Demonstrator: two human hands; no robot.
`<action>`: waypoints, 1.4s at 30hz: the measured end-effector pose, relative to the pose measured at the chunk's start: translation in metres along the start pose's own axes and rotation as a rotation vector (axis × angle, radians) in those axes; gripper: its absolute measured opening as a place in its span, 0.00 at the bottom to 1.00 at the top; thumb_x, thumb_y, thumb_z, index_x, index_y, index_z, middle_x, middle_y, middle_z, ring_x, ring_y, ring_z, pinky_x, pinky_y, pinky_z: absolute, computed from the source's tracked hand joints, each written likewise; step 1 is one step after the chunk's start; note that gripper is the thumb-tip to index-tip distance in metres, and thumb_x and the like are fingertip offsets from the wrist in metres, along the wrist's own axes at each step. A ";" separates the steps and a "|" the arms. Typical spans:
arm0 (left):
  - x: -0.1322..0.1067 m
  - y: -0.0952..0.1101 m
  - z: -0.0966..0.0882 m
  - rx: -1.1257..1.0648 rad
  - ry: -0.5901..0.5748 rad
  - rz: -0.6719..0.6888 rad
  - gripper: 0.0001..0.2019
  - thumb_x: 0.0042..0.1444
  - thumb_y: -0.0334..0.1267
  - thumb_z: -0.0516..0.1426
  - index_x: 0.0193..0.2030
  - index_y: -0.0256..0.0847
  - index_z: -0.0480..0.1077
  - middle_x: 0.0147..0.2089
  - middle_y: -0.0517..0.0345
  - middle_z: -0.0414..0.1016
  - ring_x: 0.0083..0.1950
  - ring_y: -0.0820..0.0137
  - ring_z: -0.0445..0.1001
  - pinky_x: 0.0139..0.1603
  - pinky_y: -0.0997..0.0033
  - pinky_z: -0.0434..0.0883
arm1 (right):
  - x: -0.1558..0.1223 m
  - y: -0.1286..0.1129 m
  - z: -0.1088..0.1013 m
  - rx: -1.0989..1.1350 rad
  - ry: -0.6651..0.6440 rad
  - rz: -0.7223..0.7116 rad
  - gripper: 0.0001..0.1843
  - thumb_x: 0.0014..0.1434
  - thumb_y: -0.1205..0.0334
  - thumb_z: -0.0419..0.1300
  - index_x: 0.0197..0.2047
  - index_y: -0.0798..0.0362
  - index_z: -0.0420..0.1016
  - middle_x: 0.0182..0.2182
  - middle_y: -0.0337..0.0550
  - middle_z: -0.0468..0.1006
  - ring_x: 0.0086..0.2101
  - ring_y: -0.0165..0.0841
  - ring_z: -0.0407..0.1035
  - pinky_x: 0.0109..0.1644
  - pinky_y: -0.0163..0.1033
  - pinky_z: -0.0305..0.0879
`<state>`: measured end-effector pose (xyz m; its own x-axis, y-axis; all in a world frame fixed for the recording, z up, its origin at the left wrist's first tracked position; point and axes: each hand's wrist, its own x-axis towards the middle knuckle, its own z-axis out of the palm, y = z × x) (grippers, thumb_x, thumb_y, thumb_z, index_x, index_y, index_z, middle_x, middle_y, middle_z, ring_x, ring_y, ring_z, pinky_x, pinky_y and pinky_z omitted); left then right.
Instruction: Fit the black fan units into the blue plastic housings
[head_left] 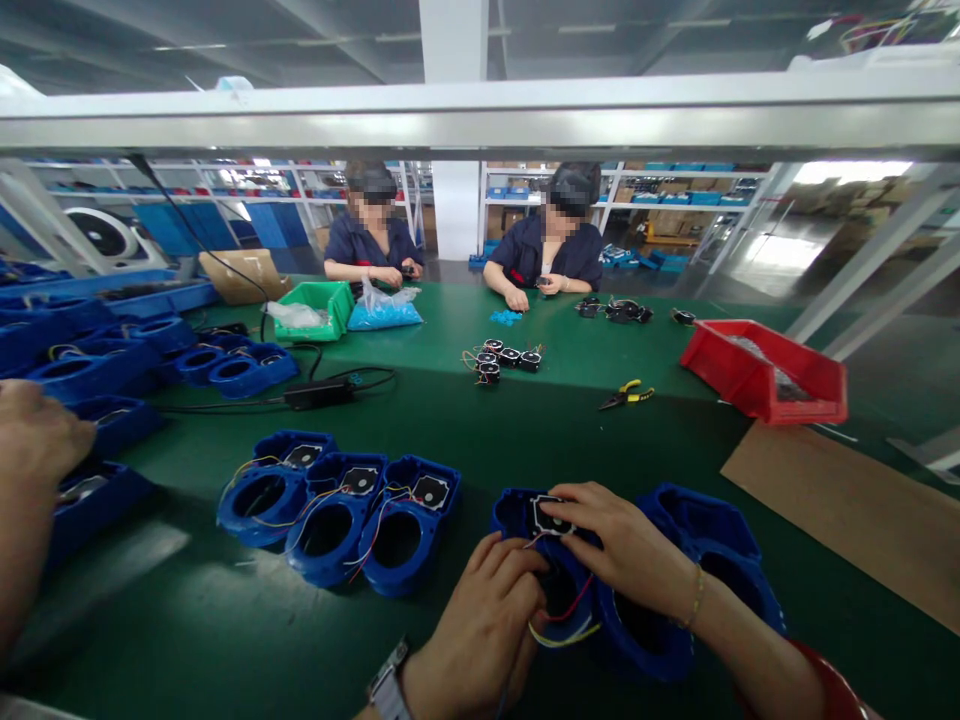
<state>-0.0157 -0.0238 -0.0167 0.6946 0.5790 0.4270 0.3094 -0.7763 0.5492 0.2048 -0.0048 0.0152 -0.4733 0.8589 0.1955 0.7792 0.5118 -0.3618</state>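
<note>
At front right, a blue plastic housing (510, 507) with a ring-shaped opening lies under both hands. In its upper pocket sits a black square motor-like part (551, 517) with a pale outline. My right hand (626, 545) is closed over this part, its fingertips on the top and near edge. My left hand (491, 610) has its fingers curled at the left side of the ring. Thin red, white and yellow wires (566, 632) come out beside those fingers; the fingertips are partly hidden. Another blue housing (705, 520) lies at the right, partly behind my right forearm.
Three blue housings (397, 545) with fitted black parts lie left of my hands. Farther back are black parts (510, 356), yellow-handled pliers (626, 395), a red bin (765, 375) and a green bin (311, 308). Another person's hand (37, 440) reaches in at left; two people sit opposite.
</note>
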 end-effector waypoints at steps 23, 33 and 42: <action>-0.005 0.002 0.013 0.047 -0.037 -0.011 0.07 0.56 0.26 0.48 0.39 0.38 0.63 0.45 0.50 0.71 0.56 0.60 0.65 0.62 0.52 0.62 | 0.002 -0.011 -0.001 -0.024 -0.096 0.057 0.18 0.59 0.74 0.54 0.52 0.56 0.72 0.53 0.51 0.70 0.50 0.41 0.67 0.54 0.48 0.68; -0.003 0.010 0.006 0.195 0.026 -0.070 0.07 0.58 0.30 0.51 0.43 0.40 0.66 0.58 0.47 0.66 0.60 0.57 0.63 0.62 0.45 0.59 | -0.012 -0.019 0.012 -0.171 -0.192 0.041 0.22 0.63 0.58 0.60 0.59 0.55 0.68 0.58 0.56 0.64 0.58 0.48 0.55 0.62 0.66 0.49; 0.021 0.013 0.006 0.211 -0.320 -0.104 0.48 0.52 0.62 0.57 0.71 0.39 0.42 0.69 0.41 0.52 0.67 0.50 0.54 0.67 0.35 0.41 | -0.003 0.008 -0.033 0.309 -0.173 0.054 0.13 0.63 0.66 0.50 0.44 0.53 0.75 0.49 0.47 0.73 0.51 0.37 0.67 0.60 0.51 0.59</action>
<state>0.0070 -0.0237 -0.0051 0.8097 0.5758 0.1132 0.4922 -0.7714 0.4033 0.2258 -0.0027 0.0419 -0.5179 0.8552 0.0206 0.6567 0.4128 -0.6312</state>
